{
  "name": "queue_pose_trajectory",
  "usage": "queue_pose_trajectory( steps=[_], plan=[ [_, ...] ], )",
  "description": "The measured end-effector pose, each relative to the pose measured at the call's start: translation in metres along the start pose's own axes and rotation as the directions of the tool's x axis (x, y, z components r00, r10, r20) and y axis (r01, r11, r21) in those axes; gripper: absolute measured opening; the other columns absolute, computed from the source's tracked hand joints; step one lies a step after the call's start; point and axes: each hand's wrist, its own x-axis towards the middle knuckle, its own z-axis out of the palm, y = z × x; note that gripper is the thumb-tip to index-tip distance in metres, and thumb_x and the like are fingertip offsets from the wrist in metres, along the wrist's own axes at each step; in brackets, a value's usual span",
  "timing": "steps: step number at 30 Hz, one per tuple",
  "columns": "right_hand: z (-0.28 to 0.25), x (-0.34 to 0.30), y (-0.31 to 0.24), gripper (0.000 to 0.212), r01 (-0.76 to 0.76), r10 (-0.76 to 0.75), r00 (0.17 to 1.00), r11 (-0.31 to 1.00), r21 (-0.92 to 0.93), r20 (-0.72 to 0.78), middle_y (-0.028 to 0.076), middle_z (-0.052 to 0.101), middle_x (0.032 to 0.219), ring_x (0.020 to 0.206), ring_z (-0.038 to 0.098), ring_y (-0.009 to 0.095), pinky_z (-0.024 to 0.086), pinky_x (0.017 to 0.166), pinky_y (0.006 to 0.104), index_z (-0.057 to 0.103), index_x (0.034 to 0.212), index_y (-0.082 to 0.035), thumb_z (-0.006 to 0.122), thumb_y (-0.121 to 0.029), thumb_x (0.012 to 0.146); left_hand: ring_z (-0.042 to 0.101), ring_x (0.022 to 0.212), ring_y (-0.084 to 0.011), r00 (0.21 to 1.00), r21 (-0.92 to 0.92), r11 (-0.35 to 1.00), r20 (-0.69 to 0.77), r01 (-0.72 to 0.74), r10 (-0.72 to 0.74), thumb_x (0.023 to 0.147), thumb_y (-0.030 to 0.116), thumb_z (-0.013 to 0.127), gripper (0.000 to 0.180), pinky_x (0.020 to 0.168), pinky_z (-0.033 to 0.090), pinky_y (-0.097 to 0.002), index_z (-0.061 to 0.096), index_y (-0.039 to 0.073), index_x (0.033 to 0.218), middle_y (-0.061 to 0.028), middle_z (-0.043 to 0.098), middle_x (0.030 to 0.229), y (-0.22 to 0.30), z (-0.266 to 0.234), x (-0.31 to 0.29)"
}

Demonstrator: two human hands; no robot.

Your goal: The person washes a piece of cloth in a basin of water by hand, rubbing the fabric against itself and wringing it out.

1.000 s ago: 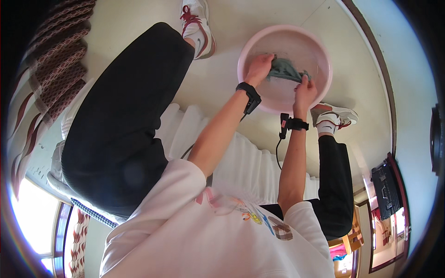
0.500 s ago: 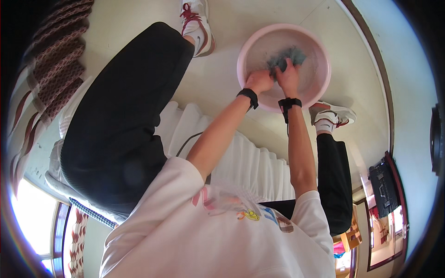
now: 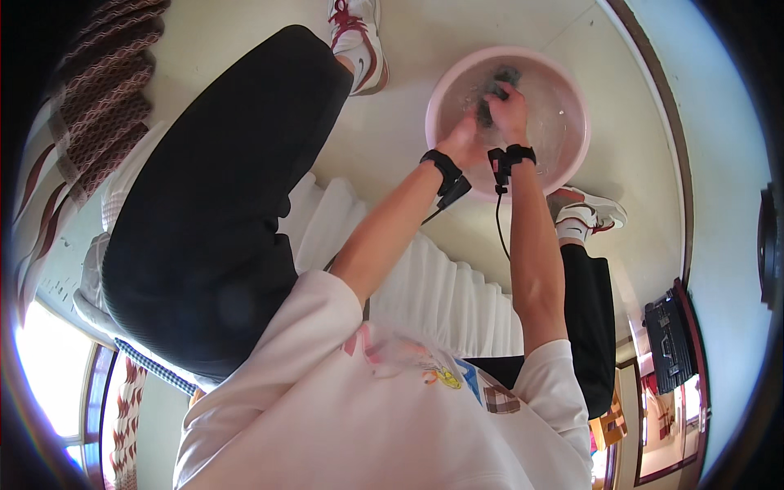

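Fingers of the right hand (image 3: pixel 512 116) are curled round one dark-green cloth (image 3: pixel 507 75) in one pink basin (image 3: pixel 581 122); the grip of the blurred left hand (image 3: pixel 464 144) cannot be told. One red wrist-device marking (image 3: pixel 496 166) is illegible.

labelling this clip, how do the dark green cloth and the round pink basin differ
The dark green cloth is bunched; the round pink basin is smoothly rounded. The cloth is far smaller than the basin. The right hand grips the cloth; the basin stands on the floor.
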Motion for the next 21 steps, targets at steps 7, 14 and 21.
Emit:
queue_pose_trajectory(
  steps=[7,14,21],
  plan=[
    [-0.044,-0.059,0.014,0.036,-0.072,0.040,0.992,0.962,0.264,0.123,0.021,0.071,0.082,0.076,0.068,0.032,0.053,0.074,0.0387,0.071,0.106,0.003,0.072,-0.025,0.083,0.058,0.119,-0.0310,0.994,-0.392,0.913,-0.036,-0.112,0.107,0.104,0.062,0.023,0.069,0.106,0.045,-0.0486,0.055,0.007,0.131,-0.0126,0.062,0.127,0.006,0.038,0.009],
    [-0.087,-0.078,-0.002,0.027,0.006,-0.020,0.968,0.998,0.058,0.248,0.021,0.066,0.071,0.061,0.062,0.035,0.049,0.062,0.0420,0.070,0.093,0.001,0.069,-0.026,0.090,0.062,0.078,-0.0201,0.959,-0.160,0.953,-0.160,-0.259,0.234,0.104,0.044,0.045,0.039,0.071,0.053,-0.0392,0.062,0.010,0.096,-0.0049,0.062,0.085,-0.029,0.038,0.035],
    [-0.091,-0.109,-0.010,0.024,0.034,-0.021,0.998,0.967,-0.251,0.053,0.024,0.068,0.078,0.077,0.067,0.044,0.052,0.069,0.0516,0.069,0.090,-0.001,0.063,-0.024,0.092,0.053,0.055,-0.0192,0.882,0.018,0.964,-0.399,-0.265,0.250,0.103,0.044,0.049,0.041,0.050,0.044,-0.0421,0.057,0.007,0.087,-0.0019,0.053,0.066,-0.055,0.057,0.031]
  ],
)
